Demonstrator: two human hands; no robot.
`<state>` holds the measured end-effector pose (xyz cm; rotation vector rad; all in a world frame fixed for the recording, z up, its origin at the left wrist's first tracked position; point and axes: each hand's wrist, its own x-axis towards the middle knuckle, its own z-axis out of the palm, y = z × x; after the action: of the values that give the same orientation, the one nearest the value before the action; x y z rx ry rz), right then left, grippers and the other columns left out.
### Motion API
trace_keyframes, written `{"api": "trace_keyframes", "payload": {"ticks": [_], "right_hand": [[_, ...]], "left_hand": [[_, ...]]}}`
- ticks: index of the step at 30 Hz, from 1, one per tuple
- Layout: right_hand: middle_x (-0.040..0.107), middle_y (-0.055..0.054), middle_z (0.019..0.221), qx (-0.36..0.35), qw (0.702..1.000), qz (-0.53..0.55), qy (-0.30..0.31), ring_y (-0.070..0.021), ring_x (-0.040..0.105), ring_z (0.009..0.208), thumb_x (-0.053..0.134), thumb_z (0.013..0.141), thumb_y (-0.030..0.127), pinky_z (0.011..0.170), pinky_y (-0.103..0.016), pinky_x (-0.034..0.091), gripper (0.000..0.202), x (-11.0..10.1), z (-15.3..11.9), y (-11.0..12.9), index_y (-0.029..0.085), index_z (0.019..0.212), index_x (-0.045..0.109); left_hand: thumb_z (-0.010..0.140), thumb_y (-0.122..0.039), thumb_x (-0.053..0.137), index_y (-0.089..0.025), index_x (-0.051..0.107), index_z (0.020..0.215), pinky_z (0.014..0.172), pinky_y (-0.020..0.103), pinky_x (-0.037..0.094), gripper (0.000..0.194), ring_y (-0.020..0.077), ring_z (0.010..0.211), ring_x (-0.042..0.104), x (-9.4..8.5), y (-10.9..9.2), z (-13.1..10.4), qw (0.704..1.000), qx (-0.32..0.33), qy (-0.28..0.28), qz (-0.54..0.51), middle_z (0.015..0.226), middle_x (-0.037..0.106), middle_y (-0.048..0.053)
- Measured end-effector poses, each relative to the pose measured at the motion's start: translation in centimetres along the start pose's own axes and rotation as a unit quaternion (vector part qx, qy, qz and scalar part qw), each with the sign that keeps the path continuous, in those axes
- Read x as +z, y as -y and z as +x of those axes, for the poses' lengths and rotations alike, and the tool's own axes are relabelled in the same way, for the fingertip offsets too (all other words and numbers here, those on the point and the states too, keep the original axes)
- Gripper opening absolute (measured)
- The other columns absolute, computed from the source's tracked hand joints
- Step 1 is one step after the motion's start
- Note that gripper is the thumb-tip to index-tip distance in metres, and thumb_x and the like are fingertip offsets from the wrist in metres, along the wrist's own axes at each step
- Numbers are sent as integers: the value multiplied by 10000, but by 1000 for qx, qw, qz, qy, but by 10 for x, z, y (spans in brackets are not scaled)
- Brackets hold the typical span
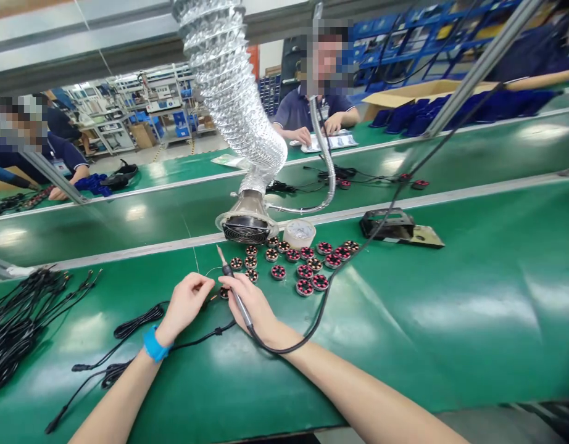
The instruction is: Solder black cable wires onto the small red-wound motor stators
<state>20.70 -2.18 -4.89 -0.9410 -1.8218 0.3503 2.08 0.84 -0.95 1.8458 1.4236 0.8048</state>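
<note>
My right hand (252,302) is closed around a soldering iron (239,301), its tip pointing up and away from me. Thin solder wire (196,259) runs down to my left hand (187,302), whose fingers are pinched on it; a blue band (155,344) circles that wrist. Between the hands lies a small round motor part (224,293), partly hidden by my right fingers. A black cable (201,338) passes under my hands. Several round parts with red or copper coils (305,287) lie beyond my right hand.
A foil duct (238,92) ends in a fan hood (246,228) above the green table (405,345). Near it are a tape roll (299,234) and a soldering iron stand (400,228). Black cables (20,327) are piled at left. People sit across the bench.
</note>
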Motion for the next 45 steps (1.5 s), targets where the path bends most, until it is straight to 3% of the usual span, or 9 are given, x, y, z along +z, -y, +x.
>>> {"api": "trace_keyframes", "payload": {"ticks": [3,6,13,20,24,28,37,42,45], "right_hand": [[658,-84,1020,-30,996,-69,-57,-188,664,865,474,929,90,783,-324,568,332,-10,4,2,229,1209,583],[674,-69,901,-47,988,-104,-106,-188,639,784,518,941,135,727,-324,546,216,-18,8,5,207,1119,616],[689,-32,722,-76,983,-120,-115,-154,614,625,542,942,159,635,-297,466,125,-27,14,8,185,893,654],[735,-24,693,8,986,-114,-124,-124,654,559,525,956,219,590,-238,450,256,-51,22,16,185,753,676],[720,-6,656,71,984,-126,-100,-110,649,536,540,957,271,566,-210,438,268,-76,18,17,184,754,691],[675,1,589,111,972,-169,-123,-108,595,477,508,969,349,518,-214,416,328,-107,3,10,186,754,695],[752,-79,856,182,937,-213,-209,-192,672,731,434,974,464,685,-280,481,410,-150,4,-26,184,899,723],[709,-27,715,213,939,-239,-129,-158,619,606,442,991,445,601,-256,428,396,-148,2,-35,192,861,717],[730,-47,828,133,949,-255,-132,-156,652,674,447,1010,365,664,-256,463,323,-138,-9,-25,195,946,714]], "left_hand": [[922,-418,532,-168,688,995,708,303,468,303,160,734,575,-6,0,13,991,61,-56,101,966,612,64],[887,-369,582,-157,671,1090,689,308,473,308,147,657,552,-3,4,29,982,86,-11,168,956,598,58],[909,-270,517,-179,669,752,750,325,480,237,197,759,610,-2,14,49,972,72,34,221,790,646,54],[930,-277,510,-179,736,832,967,400,510,265,241,1110,633,-56,-3,11,965,121,-195,124,1255,632,103],[989,-247,443,-186,697,1094,773,306,565,282,144,740,688,-81,-14,-38,937,181,-282,96,998,725,65],[963,-261,509,-225,706,1109,611,254,494,248,139,604,656,-96,1,-77,909,223,-213,282,868,760,34],[864,-596,494,-223,716,1085,568,322,436,487,322,722,699,-129,59,-70,899,-37,40,435,812,760,89],[883,-510,441,-236,712,956,567,306,398,391,313,721,688,-137,58,-62,891,-36,50,449,798,748,92],[895,-499,415,-194,698,1010,552,315,390,432,345,760,689,-140,54,-55,871,-39,11,490,850,748,129]]}}
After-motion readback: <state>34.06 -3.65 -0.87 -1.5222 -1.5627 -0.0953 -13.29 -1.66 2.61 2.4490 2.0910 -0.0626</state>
